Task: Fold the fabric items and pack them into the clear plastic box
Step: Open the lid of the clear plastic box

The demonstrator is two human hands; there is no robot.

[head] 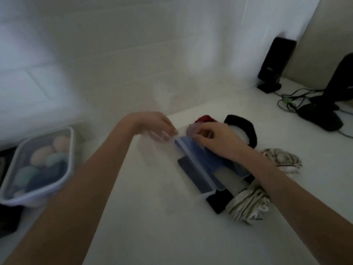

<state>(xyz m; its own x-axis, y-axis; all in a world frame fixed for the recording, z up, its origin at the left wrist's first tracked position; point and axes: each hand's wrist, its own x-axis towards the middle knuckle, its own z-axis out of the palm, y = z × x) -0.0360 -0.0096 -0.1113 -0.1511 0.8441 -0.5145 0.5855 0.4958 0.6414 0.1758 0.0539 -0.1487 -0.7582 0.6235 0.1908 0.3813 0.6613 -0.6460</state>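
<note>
Right hand [215, 139]: fingers curled down on blue fabric [202, 152] inside the clear plastic box [219, 185] mid-table.
Left hand [152, 124]: pinching the box's far corner; blurred.
Packed: blue, red fabric [205, 118].
Left: black bands [246, 128], patterned cloths [248, 205] beside the box.

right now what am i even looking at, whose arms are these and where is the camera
The camera sits on a person's head, looking down at their own two bare arms over a white table. The left hand and right hand meet at the far end of a clear plastic box with blue fabric inside; the image is too blurred to tell what either hand grips. Around the box lie a black band, something red and pale patterned cloth. At left stands a second lidded container.
</note>
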